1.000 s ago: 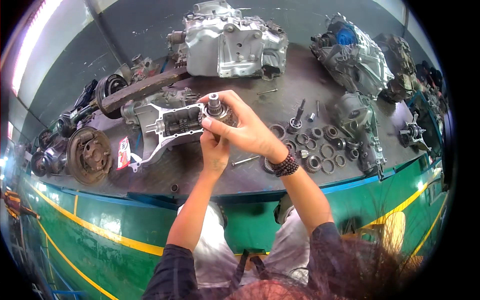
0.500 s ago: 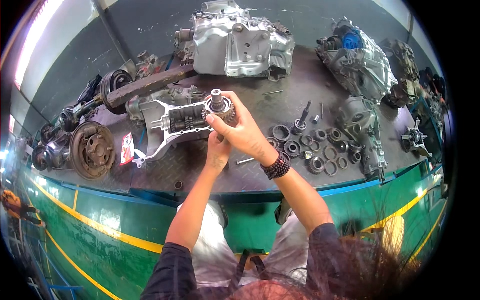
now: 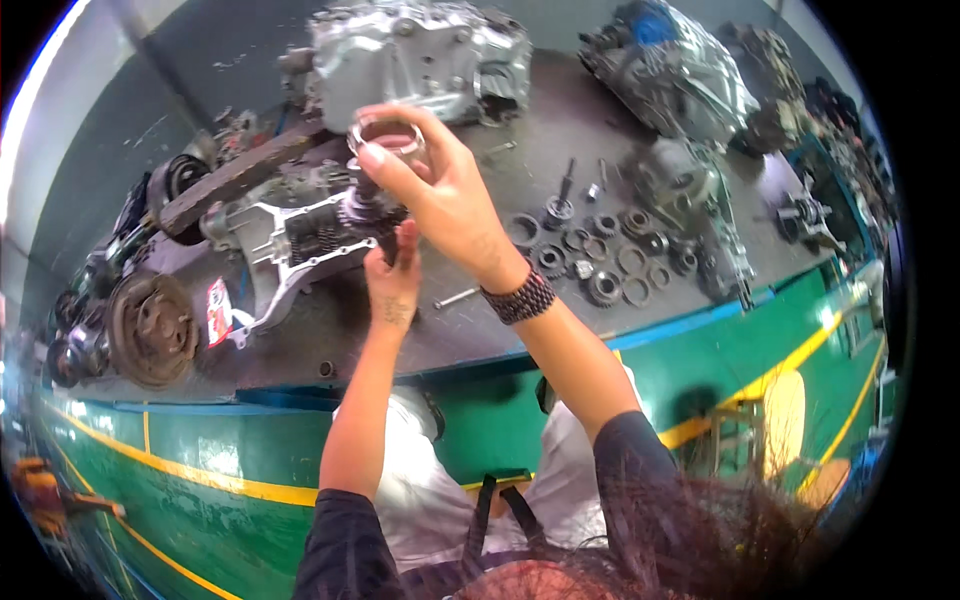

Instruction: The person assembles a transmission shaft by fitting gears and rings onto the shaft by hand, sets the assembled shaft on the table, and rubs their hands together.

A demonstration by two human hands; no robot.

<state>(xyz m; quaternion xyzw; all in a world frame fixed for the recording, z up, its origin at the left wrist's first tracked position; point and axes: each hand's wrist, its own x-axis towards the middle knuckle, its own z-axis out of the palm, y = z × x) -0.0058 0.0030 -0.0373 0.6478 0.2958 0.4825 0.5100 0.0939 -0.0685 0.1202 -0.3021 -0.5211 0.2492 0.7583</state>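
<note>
My right hand (image 3: 430,175) is raised, its thumb and fingers closed around a shiny metal ring (image 3: 408,149). Under it stands a gear shaft (image 3: 366,212) with a toothed gear, held roughly upright; the ring is apart from the gear. Lower down, my left hand (image 3: 393,280) grips the bottom of this shaft between thumb and fingers, partly hidden. Just left of the shaft lies an open silver gearbox housing (image 3: 262,312) with gears inside. To the right, several loose gears and rings (image 3: 604,288) are spread on the metal bench (image 3: 470,345).
A large silver gearbox (image 3: 420,60) stands at the back, another gearbox (image 3: 680,75) at the back right. A rusty brake drum (image 3: 153,330) and a long bar (image 3: 245,180) occupy the left. One bolt (image 3: 456,298) lies near my left hand. A small ring (image 3: 326,369) sits by the front edge.
My right hand has lifted up and away from the gear shaft with the metal ring in it. My left hand stays low at the shaft. The whole view has shifted.
</note>
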